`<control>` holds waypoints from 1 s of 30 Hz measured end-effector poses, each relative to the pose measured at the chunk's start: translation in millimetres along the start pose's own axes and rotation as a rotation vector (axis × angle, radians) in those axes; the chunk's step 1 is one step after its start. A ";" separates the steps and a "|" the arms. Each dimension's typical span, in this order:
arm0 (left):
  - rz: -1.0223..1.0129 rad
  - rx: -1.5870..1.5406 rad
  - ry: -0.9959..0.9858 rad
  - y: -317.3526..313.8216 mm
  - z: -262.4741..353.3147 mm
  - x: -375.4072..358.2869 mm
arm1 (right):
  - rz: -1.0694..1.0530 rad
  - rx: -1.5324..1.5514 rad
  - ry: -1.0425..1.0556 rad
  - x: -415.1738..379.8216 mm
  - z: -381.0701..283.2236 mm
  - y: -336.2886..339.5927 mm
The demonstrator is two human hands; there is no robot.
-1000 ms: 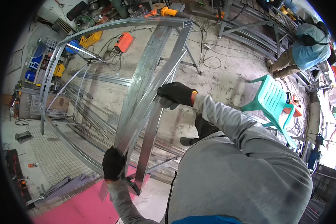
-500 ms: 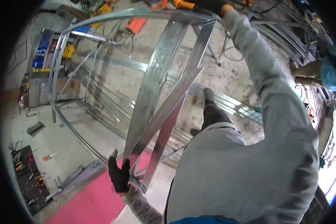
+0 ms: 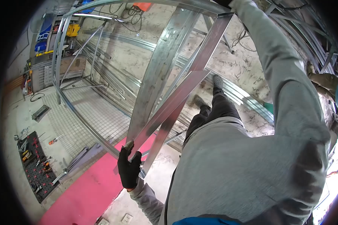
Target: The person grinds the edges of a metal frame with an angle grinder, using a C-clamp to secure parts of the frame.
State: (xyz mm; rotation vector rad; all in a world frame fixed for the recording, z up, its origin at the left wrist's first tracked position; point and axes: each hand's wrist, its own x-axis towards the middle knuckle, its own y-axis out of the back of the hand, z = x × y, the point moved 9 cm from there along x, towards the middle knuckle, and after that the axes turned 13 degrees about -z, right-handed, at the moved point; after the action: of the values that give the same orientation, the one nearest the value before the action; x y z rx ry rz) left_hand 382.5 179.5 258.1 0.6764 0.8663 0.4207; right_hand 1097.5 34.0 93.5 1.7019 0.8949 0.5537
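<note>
My left hand (image 3: 129,170), in a black glove, is at the lower end of a shiny metal channel (image 3: 169,103); its thumb and fingers curl around the channel's edges. Beside that channel rises a wider, duller metal channel (image 3: 159,67). Another metal channel (image 3: 216,41) leans up to the curved metal frame (image 3: 79,118). My right arm reaches to the frame's top corner, where my right hand (image 3: 224,3) is mostly cut off by the view's upper edge. What it holds is hidden.
A pink sheet (image 3: 86,187) lies on the floor below the frame, with wire mesh (image 3: 90,108) beyond. A black tool board (image 3: 37,165) is at left. Long metal profiles (image 3: 244,97) lie near my feet. Another person's legs (image 3: 325,82) show at right.
The view has shifted, taking the black-and-orange item by my right hand out of sight. My left thumb now lies across the channel's edge; earlier it stood away from it.
</note>
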 end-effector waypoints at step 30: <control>-1.334 -1.214 -0.550 -168.4 136.1 70.3 | 0.205 2.490 0.511 -303.9 -326.2 -27.5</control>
State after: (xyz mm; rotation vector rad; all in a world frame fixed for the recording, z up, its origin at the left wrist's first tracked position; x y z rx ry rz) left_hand 545.3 50.1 165.5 -0.9071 0.2581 -0.4653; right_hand 663.4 -7.6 190.2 3.8680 2.0837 -0.5814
